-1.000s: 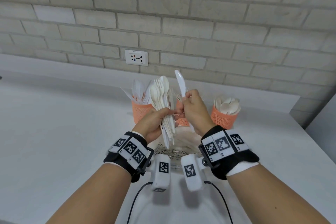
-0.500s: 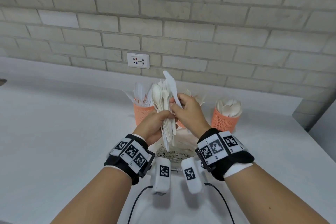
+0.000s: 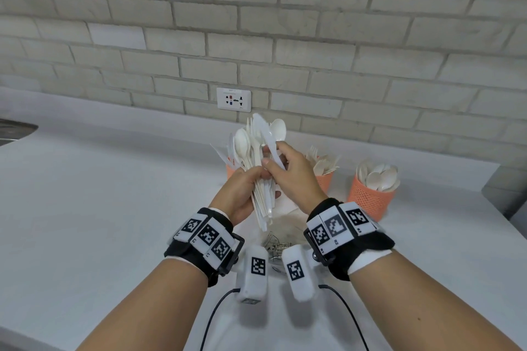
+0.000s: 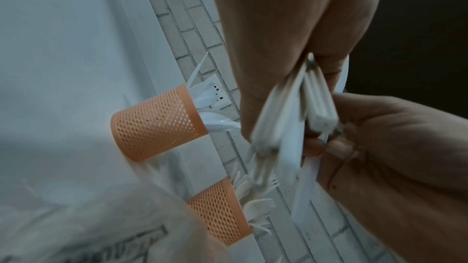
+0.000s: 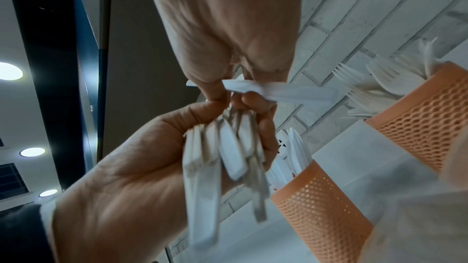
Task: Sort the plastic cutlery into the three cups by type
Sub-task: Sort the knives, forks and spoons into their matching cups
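Observation:
My left hand (image 3: 255,177) grips a bundle of white plastic spoons, forks and knives (image 3: 251,148) upright, handles down. My right hand (image 3: 275,161) pinches one white knife (image 3: 265,134) by its handle, its blade slanting up and left across the bundle's top. In the right wrist view the knife (image 5: 278,90) lies crosswise above the bundle's handles (image 5: 222,157). Three orange mesh cups stand behind the hands. The knife cup (image 4: 157,125) is mostly hidden behind my left hand in the head view. Forks fill the middle cup (image 3: 325,181) and spoons the right cup (image 3: 372,199).
A crumpled clear plastic bag (image 3: 285,226) lies on the white counter (image 3: 114,208) under my hands. The brick wall with a socket (image 3: 233,99) rises close behind the cups. A dark object (image 3: 14,129) sits at the far left edge.
My right hand has moved left against the bundle, and the knife has tilted from upright to slanting left across the other cutlery. The left hand keeps its grip.

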The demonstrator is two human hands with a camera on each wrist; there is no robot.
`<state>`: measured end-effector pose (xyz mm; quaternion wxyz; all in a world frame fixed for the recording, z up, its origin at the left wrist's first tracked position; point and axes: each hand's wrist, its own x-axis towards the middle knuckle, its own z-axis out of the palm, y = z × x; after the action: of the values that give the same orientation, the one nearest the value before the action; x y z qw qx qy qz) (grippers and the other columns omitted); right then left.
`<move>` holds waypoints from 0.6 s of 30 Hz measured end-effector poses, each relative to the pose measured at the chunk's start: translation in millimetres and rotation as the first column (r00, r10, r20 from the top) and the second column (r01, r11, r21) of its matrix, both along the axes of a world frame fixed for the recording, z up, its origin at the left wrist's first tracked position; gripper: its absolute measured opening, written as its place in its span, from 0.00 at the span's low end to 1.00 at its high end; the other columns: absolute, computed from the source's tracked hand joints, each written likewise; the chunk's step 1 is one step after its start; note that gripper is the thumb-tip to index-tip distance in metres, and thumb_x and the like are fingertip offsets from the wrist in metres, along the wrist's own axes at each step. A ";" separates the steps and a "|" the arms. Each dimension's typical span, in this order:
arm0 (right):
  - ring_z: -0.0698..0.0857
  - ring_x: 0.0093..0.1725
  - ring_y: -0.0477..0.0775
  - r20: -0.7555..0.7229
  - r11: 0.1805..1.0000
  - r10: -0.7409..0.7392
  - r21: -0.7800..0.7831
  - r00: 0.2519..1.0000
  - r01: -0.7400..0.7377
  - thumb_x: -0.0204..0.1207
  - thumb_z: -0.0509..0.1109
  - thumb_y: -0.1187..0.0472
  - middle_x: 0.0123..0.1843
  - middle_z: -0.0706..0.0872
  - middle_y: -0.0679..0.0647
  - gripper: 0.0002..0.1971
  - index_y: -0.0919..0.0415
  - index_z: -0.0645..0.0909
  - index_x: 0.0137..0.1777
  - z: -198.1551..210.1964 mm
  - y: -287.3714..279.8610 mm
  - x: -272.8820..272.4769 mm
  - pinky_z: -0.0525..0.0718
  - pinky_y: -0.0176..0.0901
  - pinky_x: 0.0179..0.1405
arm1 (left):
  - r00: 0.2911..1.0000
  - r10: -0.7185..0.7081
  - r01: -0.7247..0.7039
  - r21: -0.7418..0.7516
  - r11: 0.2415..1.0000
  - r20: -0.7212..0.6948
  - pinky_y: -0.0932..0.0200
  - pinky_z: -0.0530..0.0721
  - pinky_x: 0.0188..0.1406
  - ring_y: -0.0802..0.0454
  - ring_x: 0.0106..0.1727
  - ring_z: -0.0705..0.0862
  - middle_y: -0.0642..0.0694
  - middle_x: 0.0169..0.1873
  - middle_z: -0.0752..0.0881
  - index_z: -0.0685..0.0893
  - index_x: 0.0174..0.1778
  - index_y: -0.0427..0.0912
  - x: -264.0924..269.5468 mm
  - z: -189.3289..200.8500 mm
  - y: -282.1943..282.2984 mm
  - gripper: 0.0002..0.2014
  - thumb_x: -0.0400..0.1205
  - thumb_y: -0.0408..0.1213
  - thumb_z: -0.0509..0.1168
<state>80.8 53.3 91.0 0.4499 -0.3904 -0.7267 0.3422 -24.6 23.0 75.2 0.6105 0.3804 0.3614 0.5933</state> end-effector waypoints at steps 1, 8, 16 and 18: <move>0.85 0.45 0.49 0.022 0.999 0.033 -0.017 0.999 -0.032 0.78 0.66 0.63 0.45 0.86 0.50 0.12 0.60 0.81 0.60 -0.7 1.3 -2.7 0.85 0.43 0.49 | 1.000 0.002 -0.002 -0.003 1.000 -0.009 0.50 0.82 0.46 0.46 0.41 0.83 0.39 0.44 0.85 0.83 0.53 0.40 -2.3 -0.5 -0.2 0.17 0.77 0.20 0.53; 0.78 0.26 0.39 0.013 0.980 0.054 -0.194 0.998 -0.051 0.77 0.67 0.64 0.30 0.81 0.49 0.06 0.63 0.84 0.42 1.7 8.3 -14.5 0.74 0.32 0.29 | 0.994 -0.030 0.029 -0.014 0.999 -0.101 0.57 0.79 0.29 0.51 0.28 0.81 0.41 0.30 0.81 0.80 0.53 0.33 -16.0 1.3 -1.3 0.22 0.63 0.23 0.58; 0.81 0.45 0.58 0.036 0.967 0.038 -0.255 0.999 -0.027 0.83 0.52 0.60 0.50 0.80 0.64 0.12 0.67 0.71 0.59 5.8 19.8 -37.6 0.83 0.52 0.46 | 1.000 -0.021 0.022 -0.099 0.995 0.011 0.49 0.76 0.43 0.48 0.30 0.79 0.42 0.28 0.80 0.81 0.44 0.35 -35.1 0.9 5.6 0.10 0.79 0.29 0.53; 0.83 0.50 0.60 0.045 0.966 0.044 -0.256 0.998 -0.031 0.83 0.52 0.61 0.54 0.81 0.64 0.12 0.66 0.70 0.61 4.5 25.3 -40.4 0.84 0.56 0.52 | 0.999 -0.005 0.008 -0.089 0.996 0.038 0.47 0.79 0.48 0.49 0.30 0.83 0.42 0.28 0.84 0.82 0.46 0.35 -38.7 -0.5 9.5 0.10 0.81 0.29 0.54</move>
<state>40.4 78.7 95.6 0.3708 -0.4397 -0.6949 0.4315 -63.2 32.5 74.7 0.6354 0.3430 0.3746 0.5816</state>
